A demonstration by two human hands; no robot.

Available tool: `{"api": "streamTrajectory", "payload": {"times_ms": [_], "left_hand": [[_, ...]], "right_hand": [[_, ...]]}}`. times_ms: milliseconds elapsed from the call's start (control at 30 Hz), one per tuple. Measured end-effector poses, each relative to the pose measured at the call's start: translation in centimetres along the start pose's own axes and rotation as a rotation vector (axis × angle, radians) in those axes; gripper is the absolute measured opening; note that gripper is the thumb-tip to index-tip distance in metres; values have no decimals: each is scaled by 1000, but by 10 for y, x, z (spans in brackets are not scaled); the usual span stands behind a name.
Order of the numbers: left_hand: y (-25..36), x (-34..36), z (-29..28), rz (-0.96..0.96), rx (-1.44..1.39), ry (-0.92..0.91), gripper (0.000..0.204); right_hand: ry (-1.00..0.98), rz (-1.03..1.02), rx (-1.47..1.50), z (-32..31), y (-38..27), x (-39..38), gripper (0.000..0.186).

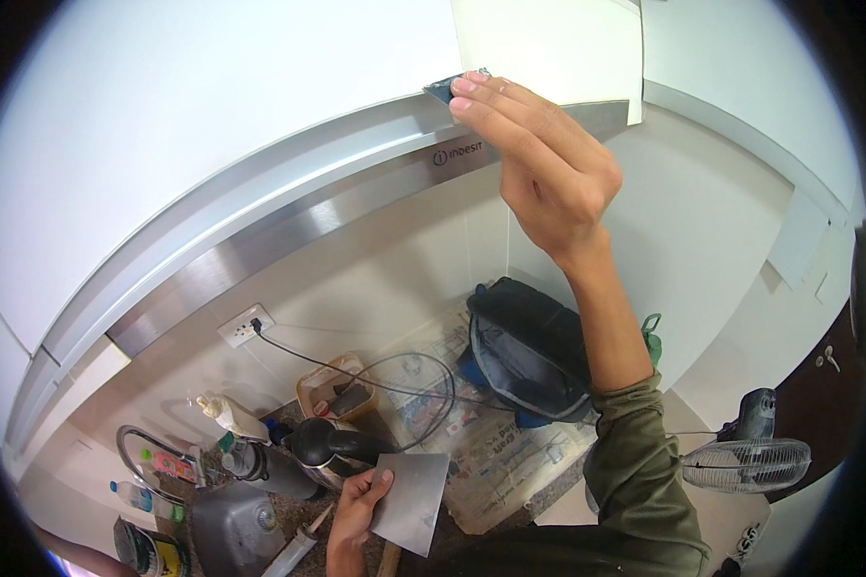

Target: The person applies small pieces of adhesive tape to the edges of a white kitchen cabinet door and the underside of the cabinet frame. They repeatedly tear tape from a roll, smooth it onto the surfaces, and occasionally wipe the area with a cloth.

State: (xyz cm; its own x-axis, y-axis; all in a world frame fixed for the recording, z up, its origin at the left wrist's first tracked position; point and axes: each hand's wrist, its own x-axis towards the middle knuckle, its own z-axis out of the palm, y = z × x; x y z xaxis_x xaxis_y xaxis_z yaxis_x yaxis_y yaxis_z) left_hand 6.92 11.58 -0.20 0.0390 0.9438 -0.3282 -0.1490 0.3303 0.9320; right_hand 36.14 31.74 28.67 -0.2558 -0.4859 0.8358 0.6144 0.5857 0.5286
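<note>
My right hand [548, 159] is raised high, its fingers closed on a small dark flat blade [441, 89] with whitish smears near the fingertips. The blade meets the lower edge of a white cabinet door [289, 67], just above a pale metal strip; its handle, if any, is hidden by the fingers. Low in the view, my left hand [354, 510] grips a flat grey metal plate [412, 502] by its left side, thumb on its face. That plate is held over the counter, in front of a black and steel kettle [322, 444].
A steel hood front [308, 207] runs under the cabinets. On the counter lie newspaper sheets [496, 462], an open black bag [529, 351], a tub [310, 389] with tools, and a sealant tube [293, 553]. A sink [226, 534] is left; a fan [746, 465] stands right. A cord [298, 353] hangs from the wall socket.
</note>
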Motion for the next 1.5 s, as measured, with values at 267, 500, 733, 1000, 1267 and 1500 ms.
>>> {"api": "streamTrajectory", "payload": {"times_ms": [267, 500, 733, 1000, 1267, 1500], "left_hand": [[-2, -1, -2, 6, 9, -10, 33], [1, -7, 1, -24, -44, -11, 35], [-1, -9, 0, 8, 1, 8, 35], [4, -11, 4, 3, 13, -3, 34], [4, -13, 4, 19, 14, 23, 32], [3, -14, 0, 2, 18, 25, 32]], "right_hand": [[33, 91, 78, -8, -7, -6, 40], [85, 40, 29, 0, 4, 4, 41], [-86, 93, 68, -15, -7, -1, 42], [22, 80, 33, -7, 6, 1, 42], [-61, 66, 9, -11, -12, -17, 41], [78, 449, 73, -11, -29, -3, 26]]}}
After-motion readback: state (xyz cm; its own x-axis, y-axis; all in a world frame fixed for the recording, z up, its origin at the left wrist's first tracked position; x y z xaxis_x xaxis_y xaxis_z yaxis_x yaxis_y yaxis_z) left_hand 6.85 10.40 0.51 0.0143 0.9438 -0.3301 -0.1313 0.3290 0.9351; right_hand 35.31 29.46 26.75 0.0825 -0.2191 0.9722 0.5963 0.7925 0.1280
